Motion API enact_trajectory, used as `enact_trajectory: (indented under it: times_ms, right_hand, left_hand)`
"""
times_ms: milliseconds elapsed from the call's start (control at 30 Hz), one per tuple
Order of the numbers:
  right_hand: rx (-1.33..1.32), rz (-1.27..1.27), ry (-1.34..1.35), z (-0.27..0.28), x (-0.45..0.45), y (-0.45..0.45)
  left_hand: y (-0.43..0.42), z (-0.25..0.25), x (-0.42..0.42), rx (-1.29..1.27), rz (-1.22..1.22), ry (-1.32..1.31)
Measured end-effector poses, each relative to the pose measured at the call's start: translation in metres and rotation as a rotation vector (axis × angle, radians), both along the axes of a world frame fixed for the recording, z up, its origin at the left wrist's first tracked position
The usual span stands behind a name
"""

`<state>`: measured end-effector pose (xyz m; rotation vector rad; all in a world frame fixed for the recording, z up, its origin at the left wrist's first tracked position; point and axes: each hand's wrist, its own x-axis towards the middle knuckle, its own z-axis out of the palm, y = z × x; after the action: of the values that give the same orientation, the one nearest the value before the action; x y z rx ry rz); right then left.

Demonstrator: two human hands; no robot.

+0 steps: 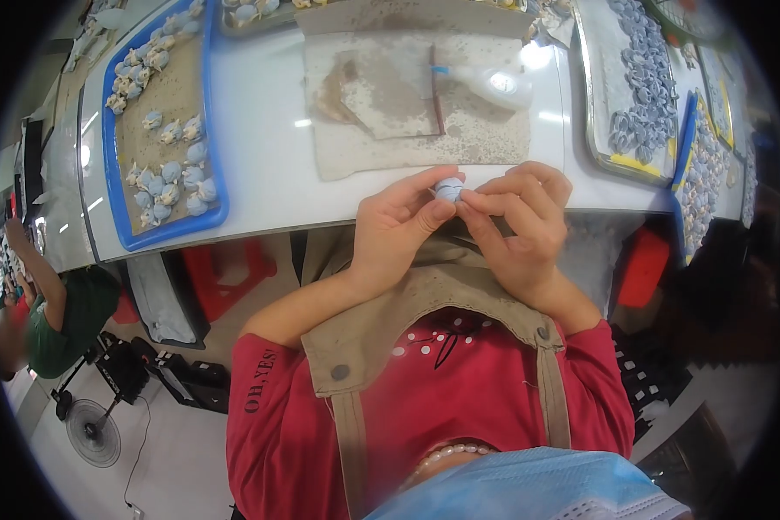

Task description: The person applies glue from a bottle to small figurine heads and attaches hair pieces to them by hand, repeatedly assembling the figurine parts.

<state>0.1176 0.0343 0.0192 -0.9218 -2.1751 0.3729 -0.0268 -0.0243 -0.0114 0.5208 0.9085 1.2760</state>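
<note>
A small light-blue rounded piece (448,189) is held at the table's front edge, between my two hands. My left hand (399,221) grips it from the left with thumb and fingers. From the right, my right hand (520,217) pinches at its side with thumb and forefinger. Just beyond the hands lies a stained, light-coloured sheet (494,147), bearing a white bottle (490,87) and a thin brown stick (438,108). Finer details of the piece are too small to make out.
A blue-rimmed tray (221,173) with several light-blue and cream pieces stands at the left. Metal tray (594,113) and blue tray (683,173) hold many blue-grey pieces at the right. A co-worker (69,303) is at far left, above a fan (94,432).
</note>
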Motion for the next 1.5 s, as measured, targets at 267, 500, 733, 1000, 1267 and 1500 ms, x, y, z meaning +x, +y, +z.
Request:
enact_trajectory:
  times_ms: [267, 500, 733, 1000, 1267, 1500]
  right_hand:
    - [-0.163, 0.126, 0.049, -0.001, 0.019, 0.011]
    - [-1.188, 0.269, 0.459, -0.002, 0.037, 0.011]
    - [-1.107, 0.326, 0.372, 0.000, 0.036, 0.008]
    - [-0.990, 0.389, 0.352, -0.001, 0.027, 0.009]
    - [-0.889, 0.514, 0.271, 0.002, 0.017, 0.012]
    - [-0.360, 0.315, 0.099, 0.018, -0.022, 0.030]
  left_hand:
    - [-0.002, 0.003, 0.007, 0.075, -0.049, 0.144]
    - [0.001, 0.014, 0.019, 0.146, -0.112, -0.041]
    - [-0.005, 0.011, 0.011, 0.280, -0.147, 0.296]
    - [-0.005, 0.012, 0.000, 0.344, -0.143, 0.286]
    - [-0.004, 0.019, -0.023, 0.303, -0.189, 0.361]
    - [0.012, 0.054, -0.130, 0.526, 0.089, 1.151]
